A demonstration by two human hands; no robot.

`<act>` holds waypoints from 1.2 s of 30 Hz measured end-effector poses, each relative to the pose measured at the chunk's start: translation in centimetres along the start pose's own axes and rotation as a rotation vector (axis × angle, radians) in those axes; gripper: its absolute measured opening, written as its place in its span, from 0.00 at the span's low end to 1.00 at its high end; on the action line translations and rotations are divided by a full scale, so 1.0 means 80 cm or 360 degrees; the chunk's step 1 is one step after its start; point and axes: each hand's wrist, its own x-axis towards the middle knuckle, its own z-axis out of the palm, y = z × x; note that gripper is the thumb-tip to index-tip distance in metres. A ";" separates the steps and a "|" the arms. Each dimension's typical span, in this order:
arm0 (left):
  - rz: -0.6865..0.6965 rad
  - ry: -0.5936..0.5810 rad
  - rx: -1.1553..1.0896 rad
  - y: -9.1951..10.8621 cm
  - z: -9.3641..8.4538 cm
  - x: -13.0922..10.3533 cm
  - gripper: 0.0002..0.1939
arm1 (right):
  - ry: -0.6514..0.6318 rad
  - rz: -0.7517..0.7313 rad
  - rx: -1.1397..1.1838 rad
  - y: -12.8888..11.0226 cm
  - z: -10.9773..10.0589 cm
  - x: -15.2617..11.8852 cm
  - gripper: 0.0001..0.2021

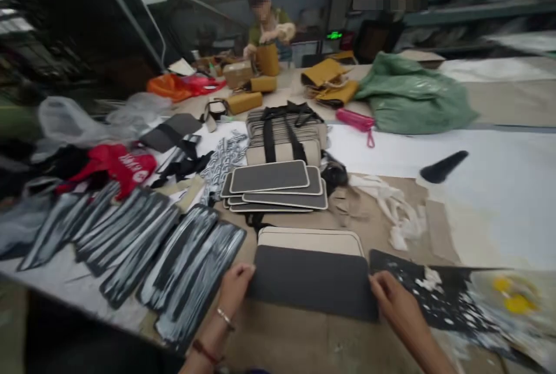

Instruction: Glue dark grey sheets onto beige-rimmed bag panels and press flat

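Observation:
A dark grey panel (313,282) is held by its two short ends, over the lower part of a beige panel (310,238) with rounded corners. My left hand (237,287) pinches its left end; my right hand (388,292) pinches the right end. Beyond them lies a loose stack of grey panels with pale edges (270,177). Behind that stands a row of beige panels (284,153) with black straps over it. Several dark strips streaked with white (202,281) lie to the left of my left hand.
A black sheet spattered with white (447,299) and a dish with yellow matter (516,296) lie at the right. A dark brush-like tool (443,167), a green bag (408,96) and a red cloth (119,167) are farther off. A person (269,32) works across the table.

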 end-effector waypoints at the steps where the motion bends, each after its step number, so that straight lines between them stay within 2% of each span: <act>1: -0.0013 0.0043 -0.0013 -0.001 -0.007 -0.001 0.16 | -0.0029 -0.0017 -0.0032 0.002 0.002 0.005 0.15; 3: 0.0002 0.0084 -0.0034 0.003 -0.004 0.000 0.16 | -0.0055 -0.0031 -0.0133 0.001 0.002 0.007 0.15; 8: 0.0033 0.0082 -0.0024 0.020 0.021 0.014 0.12 | 0.0016 -0.0053 -0.0483 -0.010 0.007 0.020 0.12; 12: 0.0048 0.0126 0.0078 0.027 0.025 0.027 0.09 | -0.0104 0.0054 -0.0732 -0.016 0.012 0.044 0.11; 17: 0.0043 0.0122 0.0216 0.031 0.030 0.031 0.09 | -0.0208 0.0135 -0.0912 -0.023 0.017 0.050 0.12; 21: 0.0052 0.0107 0.0280 0.034 0.030 0.030 0.10 | -0.0223 0.0149 -0.0971 -0.028 0.020 0.050 0.12; 26: 0.0089 0.0115 0.0289 0.039 0.028 0.030 0.10 | -0.0148 0.0108 -0.0975 -0.023 0.025 0.050 0.09; 30: 0.0153 0.0155 0.0337 0.024 0.029 0.032 0.13 | -0.0069 0.0076 -0.0873 -0.012 0.032 0.047 0.10; 33: 0.0257 0.0170 0.0279 0.024 0.020 0.032 0.11 | 0.0033 0.0078 -0.0770 -0.018 0.016 0.050 0.11; 35: 0.0373 0.0157 0.0088 0.052 -0.004 0.023 0.08 | 0.0164 0.0005 -0.0620 -0.033 -0.014 0.050 0.11; 36: 0.0459 0.0164 -0.0037 0.075 -0.023 0.016 0.11 | 0.0273 -0.0063 -0.0526 -0.043 -0.033 0.047 0.11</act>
